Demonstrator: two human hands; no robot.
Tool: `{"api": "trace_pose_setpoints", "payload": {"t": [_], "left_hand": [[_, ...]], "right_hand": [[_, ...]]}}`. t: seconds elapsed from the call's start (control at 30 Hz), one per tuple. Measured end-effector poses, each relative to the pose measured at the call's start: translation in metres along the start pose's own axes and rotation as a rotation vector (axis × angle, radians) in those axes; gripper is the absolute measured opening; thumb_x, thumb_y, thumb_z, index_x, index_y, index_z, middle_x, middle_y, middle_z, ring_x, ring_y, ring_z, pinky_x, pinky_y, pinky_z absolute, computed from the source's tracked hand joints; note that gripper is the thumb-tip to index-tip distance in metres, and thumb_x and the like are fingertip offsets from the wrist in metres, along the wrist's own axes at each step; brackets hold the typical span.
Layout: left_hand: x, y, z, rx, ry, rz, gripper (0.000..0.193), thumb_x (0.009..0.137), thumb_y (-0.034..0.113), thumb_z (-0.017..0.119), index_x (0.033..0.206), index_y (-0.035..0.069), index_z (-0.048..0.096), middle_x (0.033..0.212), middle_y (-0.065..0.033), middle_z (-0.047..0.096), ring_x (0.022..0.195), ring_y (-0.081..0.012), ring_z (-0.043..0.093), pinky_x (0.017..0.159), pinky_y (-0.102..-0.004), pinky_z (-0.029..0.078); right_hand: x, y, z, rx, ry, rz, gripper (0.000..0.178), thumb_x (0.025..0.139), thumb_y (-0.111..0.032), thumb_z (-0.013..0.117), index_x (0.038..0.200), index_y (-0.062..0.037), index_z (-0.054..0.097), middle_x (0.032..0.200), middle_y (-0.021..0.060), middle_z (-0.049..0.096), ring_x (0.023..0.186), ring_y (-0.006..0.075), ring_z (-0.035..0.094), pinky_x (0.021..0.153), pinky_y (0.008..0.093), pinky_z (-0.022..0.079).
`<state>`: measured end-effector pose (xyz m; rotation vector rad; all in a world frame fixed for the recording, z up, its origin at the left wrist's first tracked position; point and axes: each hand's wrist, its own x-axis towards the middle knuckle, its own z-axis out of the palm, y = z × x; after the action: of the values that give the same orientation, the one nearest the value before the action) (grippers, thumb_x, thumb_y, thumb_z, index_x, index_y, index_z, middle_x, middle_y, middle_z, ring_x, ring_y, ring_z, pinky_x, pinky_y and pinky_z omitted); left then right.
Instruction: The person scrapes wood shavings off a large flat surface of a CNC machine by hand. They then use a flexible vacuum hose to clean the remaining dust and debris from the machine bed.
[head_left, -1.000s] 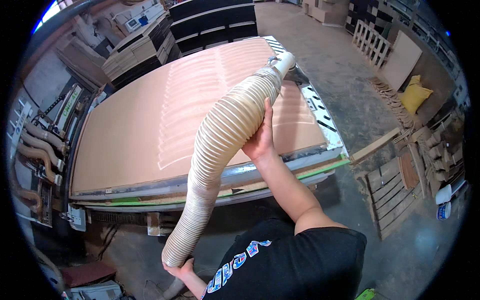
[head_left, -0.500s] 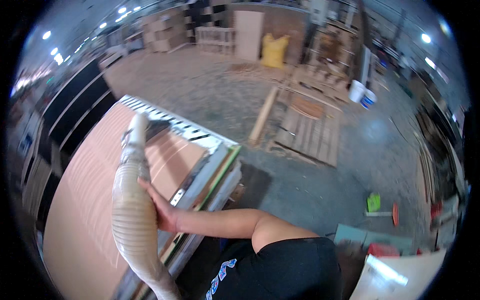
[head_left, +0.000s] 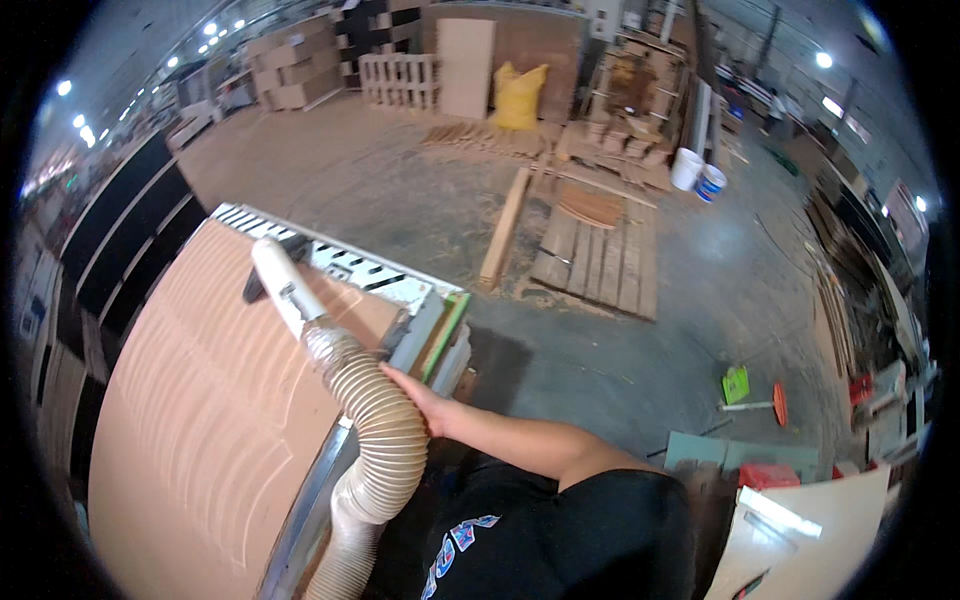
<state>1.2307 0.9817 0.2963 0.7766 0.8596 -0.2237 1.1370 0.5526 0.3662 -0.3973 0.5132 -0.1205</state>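
A ribbed, translucent vacuum hose (head_left: 385, 440) curves up from the lower edge beside a large brown board (head_left: 190, 400). Its far end joins a white pipe (head_left: 285, 290) with a dark suction head (head_left: 255, 285) resting near the board's far edge. My right hand (head_left: 425, 402) grips the hose's right side at the bend; most of its fingers are hidden by the hose. Curved streaks run across the board's surface. My left hand is not in view.
Under the board is a machine bed with a slotted white edge (head_left: 330, 258). Beyond lie a wooden pallet (head_left: 600, 265), a long plank (head_left: 506, 228), a yellow sack (head_left: 519, 97) and buckets (head_left: 686, 170). Dark panels (head_left: 120, 210) stand left; a pale sheet (head_left: 800, 540) lies lower right.
My right hand has drawn the hose to the right, bending it sharply. The white pipe now slants and the suction head sits on its left. The whole view has shifted slightly.
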Motion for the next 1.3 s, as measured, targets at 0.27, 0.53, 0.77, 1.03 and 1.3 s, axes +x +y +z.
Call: {"api": "trace_pose_setpoints", "payload": {"t": [0.27, 0.53, 0.77, 1.03, 1.3], "left_hand": [[-0.002, 0.038, -0.057, -0.429, 0.256, 0.122, 0.077, 0.085, 0.065, 0.058, 0.148, 0.02, 0.061, 0.152, -0.01, 0.061, 0.137, -0.0421, 0.058, 0.109, -0.0713, 0.045], [-0.02, 0.019, -0.102, -0.544, 0.332, 0.165, 0.077, 0.09, 0.072, 0.05, 0.15, 0.024, 0.059, 0.153, -0.0074, 0.061, 0.14, -0.0404, 0.056, 0.111, -0.0707, 0.044], [-0.045, 0.02, -0.043, -0.652, 0.427, 0.268, 0.081, 0.091, 0.074, 0.05, 0.155, 0.024, 0.055, 0.155, -0.0109, 0.059, 0.144, -0.0419, 0.053, 0.113, -0.0743, 0.04], [-0.055, 0.018, 0.029, -0.644, 0.333, 0.293, 0.086, 0.093, 0.076, 0.05, 0.161, 0.024, 0.045, 0.162, -0.0135, 0.048, 0.146, -0.0418, 0.047, 0.112, -0.0712, 0.042], [-0.058, -0.008, 0.038, -0.686, 0.382, 0.281, 0.086, 0.093, 0.076, 0.054, 0.16, 0.023, 0.044, 0.158, -0.0134, 0.051, 0.142, -0.0382, 0.051, 0.112, -0.0642, 0.045]], "right_hand": [[0.103, -0.052, -0.003, 0.019, 0.083, -0.061, 0.071, 0.104, -0.067, 0.047, 0.143, -0.0095, 0.061, 0.128, 0.0149, 0.072, 0.116, 0.03, 0.072, 0.102, 0.053, 0.06], [0.289, -0.148, 0.017, -0.135, -0.034, -0.232, 0.065, 0.107, -0.059, 0.046, 0.146, -0.0084, 0.06, 0.128, 0.015, 0.073, 0.113, 0.0312, 0.074, 0.096, 0.0523, 0.063], [0.442, -0.219, 0.062, -0.185, -0.104, -0.245, 0.074, 0.103, -0.063, 0.049, 0.148, -0.0046, 0.056, 0.138, 0.0178, 0.068, 0.113, 0.0324, 0.073, 0.094, 0.0488, 0.063], [0.597, -0.243, 0.162, -0.192, -0.2, -0.497, 0.062, 0.104, -0.052, 0.046, 0.137, -0.0032, 0.064, 0.127, 0.016, 0.074, 0.113, 0.0334, 0.073, 0.095, 0.0493, 0.062], [0.601, -0.162, 0.252, -0.274, -0.246, -0.455, 0.068, 0.104, -0.058, 0.041, 0.142, -0.0044, 0.058, 0.133, 0.0171, 0.07, 0.116, 0.0356, 0.072, 0.098, 0.0521, 0.061]]}}
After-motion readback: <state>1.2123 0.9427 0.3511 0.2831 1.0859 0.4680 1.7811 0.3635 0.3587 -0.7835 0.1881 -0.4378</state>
